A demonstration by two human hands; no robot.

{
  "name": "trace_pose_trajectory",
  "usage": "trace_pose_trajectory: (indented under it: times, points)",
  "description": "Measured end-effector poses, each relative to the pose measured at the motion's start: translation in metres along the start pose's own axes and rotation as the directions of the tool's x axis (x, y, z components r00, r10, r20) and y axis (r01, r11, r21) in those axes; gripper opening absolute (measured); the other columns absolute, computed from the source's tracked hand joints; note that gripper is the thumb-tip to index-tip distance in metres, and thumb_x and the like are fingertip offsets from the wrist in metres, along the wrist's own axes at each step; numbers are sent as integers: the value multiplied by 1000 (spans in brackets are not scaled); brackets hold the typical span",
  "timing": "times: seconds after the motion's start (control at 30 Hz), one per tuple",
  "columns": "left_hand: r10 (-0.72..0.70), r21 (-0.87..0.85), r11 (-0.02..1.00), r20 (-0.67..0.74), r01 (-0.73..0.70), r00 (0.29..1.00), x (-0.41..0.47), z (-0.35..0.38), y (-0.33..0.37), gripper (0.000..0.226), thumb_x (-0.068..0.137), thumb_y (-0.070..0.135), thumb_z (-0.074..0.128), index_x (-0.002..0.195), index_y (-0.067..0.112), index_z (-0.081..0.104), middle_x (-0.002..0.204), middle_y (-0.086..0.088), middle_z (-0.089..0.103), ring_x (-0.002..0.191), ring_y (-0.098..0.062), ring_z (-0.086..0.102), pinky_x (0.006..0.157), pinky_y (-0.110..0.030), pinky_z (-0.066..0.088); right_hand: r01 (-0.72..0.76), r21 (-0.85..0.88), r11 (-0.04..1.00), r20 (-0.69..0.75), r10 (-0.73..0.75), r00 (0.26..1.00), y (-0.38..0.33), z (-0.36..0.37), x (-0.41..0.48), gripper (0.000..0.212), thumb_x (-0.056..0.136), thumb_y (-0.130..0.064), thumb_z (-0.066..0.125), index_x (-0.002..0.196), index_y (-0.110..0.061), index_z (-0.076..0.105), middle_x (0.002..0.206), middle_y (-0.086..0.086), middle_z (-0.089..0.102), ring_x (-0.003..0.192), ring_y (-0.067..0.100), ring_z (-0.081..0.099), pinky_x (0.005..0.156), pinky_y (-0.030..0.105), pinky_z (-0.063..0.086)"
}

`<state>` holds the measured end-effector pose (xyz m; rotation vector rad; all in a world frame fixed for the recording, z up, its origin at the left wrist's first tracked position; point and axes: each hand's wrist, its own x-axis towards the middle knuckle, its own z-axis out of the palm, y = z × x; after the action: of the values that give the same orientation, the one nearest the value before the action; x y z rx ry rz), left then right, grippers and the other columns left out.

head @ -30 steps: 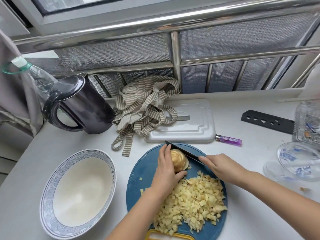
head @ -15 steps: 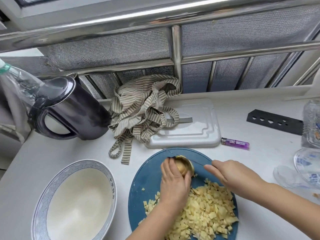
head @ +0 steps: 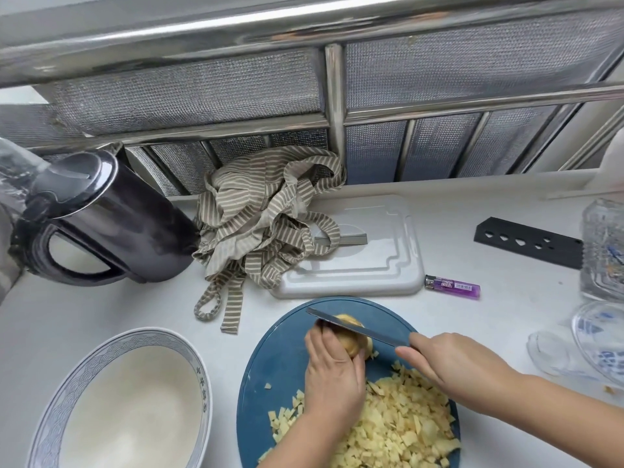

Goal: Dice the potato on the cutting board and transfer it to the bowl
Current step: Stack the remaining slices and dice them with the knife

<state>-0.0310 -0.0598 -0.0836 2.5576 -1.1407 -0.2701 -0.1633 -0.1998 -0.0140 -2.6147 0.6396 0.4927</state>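
kettle: glossy black | apron: striped cloth | rail: shiny metal

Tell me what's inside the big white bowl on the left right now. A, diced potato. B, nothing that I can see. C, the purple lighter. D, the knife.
B: the visible inside of the bowl is bare white, while the diced potato lies heaped on the blue cutting board.
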Motion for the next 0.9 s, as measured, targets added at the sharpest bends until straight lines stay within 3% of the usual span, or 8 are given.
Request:
trace_pose_trajectory:
  times: [0.13, 0.23, 0.37, 0.57, 0.7, 0.9]
  points:
    - [33, -46, 998, -15, -34, 999, 1, 1, -1, 62, 97, 47, 28, 124, -7, 40, 119, -23, 49, 101, -40, 59, 70, -39, 59, -21, 69, 997, 17, 19, 1000, -3, -4, 2, 55, 76, -71, -4, 73, -29, 31, 69, -8, 45, 70, 17, 48, 65, 31, 36]
    - [41, -47, 998, -3, -41, 999, 1, 1, 0, 60, 87, 41, 38, 122, -8, 42, 118, -22, 47, 99, -39, 59, 66, -37, 59, -28, 131, 991, 36, 23, 999, -2, -10, 5, 59, 78, -73, -1, 72, -28, 37, 71, -7, 50, 72, 18, 52, 69, 33, 41]
    - [50, -33, 998, -3, -50, 999, 1, 3, 0, 60, 85, 38, 40, 121, -9, 42, 118, -23, 45, 99, -41, 59, 63, -37, 59, -19, 158, 987, 52, 11, 999, 2, -16, 9, 52, 94, -62, 14, 74, -24, 44, 69, -7, 52, 72, 17, 56, 74, 34, 45]
    - [76, -54, 995, -64, -80, 995, -1, 11, -2, 61, 82, 37, 40, 125, -7, 39, 124, -19, 37, 110, -34, 38, 68, -39, 59, -33, 137, 990, 93, 20, 995, 0, -19, 19, 53, 98, -58, 19, 73, -19, 45, 68, -4, 50, 68, 17, 50, 75, 36, 45]
    - [83, -50, 995, -80, -88, 993, -1, 12, 0, 62, 82, 37, 39, 125, -7, 38, 125, -19, 36, 111, -32, 37, 69, -39, 59, -32, 146, 989, 106, 17, 994, 3, -15, 21, 51, 99, -56, 19, 72, -19, 43, 67, -5, 48, 62, 11, 44, 71, 34, 41]
    - [95, -76, 992, -96, -103, 991, -1, 12, 0, 59, 84, 38, 41, 126, -4, 39, 127, -16, 37, 113, -29, 37, 71, -35, 59, 23, 120, 993, 90, -34, 995, 0, -2, 42, 54, 99, -56, 19, 77, -15, 48, 67, -4, 47, 69, 20, 48, 72, 36, 41]
